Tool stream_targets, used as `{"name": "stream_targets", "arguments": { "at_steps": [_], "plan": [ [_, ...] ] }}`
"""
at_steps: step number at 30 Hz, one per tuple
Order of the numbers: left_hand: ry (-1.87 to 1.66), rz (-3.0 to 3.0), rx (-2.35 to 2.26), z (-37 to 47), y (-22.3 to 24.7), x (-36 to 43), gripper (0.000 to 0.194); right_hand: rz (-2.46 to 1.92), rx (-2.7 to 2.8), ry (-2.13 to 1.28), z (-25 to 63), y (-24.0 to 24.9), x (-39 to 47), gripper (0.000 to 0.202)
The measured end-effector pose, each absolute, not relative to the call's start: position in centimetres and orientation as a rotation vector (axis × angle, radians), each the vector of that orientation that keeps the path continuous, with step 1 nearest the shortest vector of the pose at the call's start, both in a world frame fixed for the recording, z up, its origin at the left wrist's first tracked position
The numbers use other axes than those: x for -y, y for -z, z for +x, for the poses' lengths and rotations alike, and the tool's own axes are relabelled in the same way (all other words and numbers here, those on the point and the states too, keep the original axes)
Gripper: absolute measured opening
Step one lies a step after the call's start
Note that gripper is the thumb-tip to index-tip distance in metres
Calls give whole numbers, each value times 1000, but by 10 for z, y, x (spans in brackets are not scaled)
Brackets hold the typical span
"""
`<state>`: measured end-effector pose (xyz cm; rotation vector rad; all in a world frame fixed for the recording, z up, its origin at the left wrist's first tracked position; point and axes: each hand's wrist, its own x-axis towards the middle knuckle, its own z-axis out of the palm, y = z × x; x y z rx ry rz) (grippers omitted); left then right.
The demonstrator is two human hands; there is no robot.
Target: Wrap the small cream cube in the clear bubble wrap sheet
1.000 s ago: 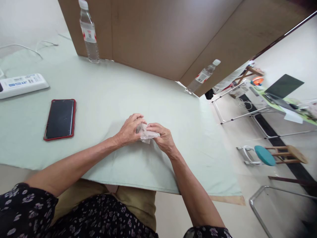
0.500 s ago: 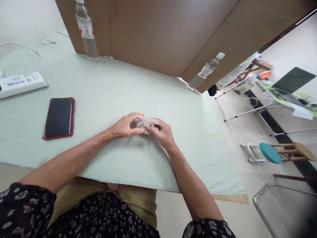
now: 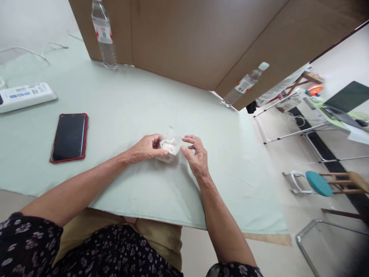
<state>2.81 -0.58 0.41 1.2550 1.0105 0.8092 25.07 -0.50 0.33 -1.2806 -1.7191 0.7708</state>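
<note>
My left hand (image 3: 145, 148) pinches a small clear plastic packet (image 3: 169, 147) with something pale inside, holding it down on the pale green tablecloth (image 3: 129, 111). My right hand (image 3: 196, 156) hovers just to the right of the packet with its fingers spread apart, holding nothing. Both forearms reach in from the bottom of the view over the table's near edge.
A phone in a red case (image 3: 69, 137) lies face up at the left. A white power strip (image 3: 25, 96) sits further left. Two water bottles (image 3: 103, 34) (image 3: 245, 84) stand by a brown panel at the back. A stool (image 3: 317, 184) and metal frames stand on the floor at right.
My right hand has let go of the packet and drawn slightly to the right, fingers spreading. My left hand keeps its pinch on it.
</note>
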Motion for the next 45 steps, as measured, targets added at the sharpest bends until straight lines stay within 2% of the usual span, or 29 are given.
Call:
{"name": "stream_targets", "arguments": {
  "at_steps": [6, 14, 20, 24, 27, 33, 40, 45],
  "plan": [
    [-781, 1310, -973, 29, -5, 8, 49, -1191, 1926, -911, 248, 9, 6, 52],
    [-785, 1211, -895, 30, -6, 9, 53, -1110, 1867, -1071, 241, 6, 7, 54],
    [-826, 1088, -884, 29, -6, 8, 55, -1122, 1497, -1275, 244, 12, 8, 85],
    [-823, 1071, -870, 28, -8, 9, 55, -1121, 1538, -1336, 245, 17, 6, 98],
    [-820, 1052, -855, 28, -10, 9, 56, -1122, 1611, -1186, 243, 17, 6, 89],
    [-824, 1068, -870, 27, -7, 8, 55, -1143, 1744, -893, 247, 8, 9, 54],
    [-807, 1066, -849, 26, -5, 7, 65, -1152, 1914, -955, 245, 6, 10, 46],
    [-741, 1137, -810, 25, -7, 7, 55, -1135, 1921, -1043, 243, 5, 11, 45]
  ]
}}
